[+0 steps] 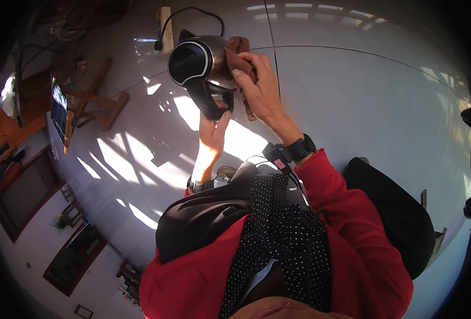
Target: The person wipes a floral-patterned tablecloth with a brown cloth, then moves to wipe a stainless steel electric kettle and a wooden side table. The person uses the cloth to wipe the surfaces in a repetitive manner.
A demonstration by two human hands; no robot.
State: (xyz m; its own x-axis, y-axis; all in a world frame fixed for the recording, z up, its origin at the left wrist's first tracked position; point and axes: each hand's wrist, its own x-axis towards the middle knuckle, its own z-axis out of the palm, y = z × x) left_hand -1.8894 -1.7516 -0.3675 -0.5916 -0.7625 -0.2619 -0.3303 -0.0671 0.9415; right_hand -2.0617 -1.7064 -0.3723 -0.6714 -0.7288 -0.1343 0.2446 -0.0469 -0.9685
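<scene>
Kettle held by handle and cloth

Nearest, the left hand [212,133] curls around the black handle [199,97] of the kettle [194,58], upper centre of the frame. Just beyond, the right hand [260,87] pinches a brown cloth [239,63] against the metal side [217,52]. A slackened handle grip could let the kettle roll; bunched cloth could slip. Farther up, a black cord [190,7] loops near a pale power strip [166,32]; snagging it could cause a tug.

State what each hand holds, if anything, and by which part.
The left hand grips the rounded silver metal kettle by its curved black handle. The right hand holds a crumpled brown cloth, between thumb and fingers, against the kettle's side.
</scene>
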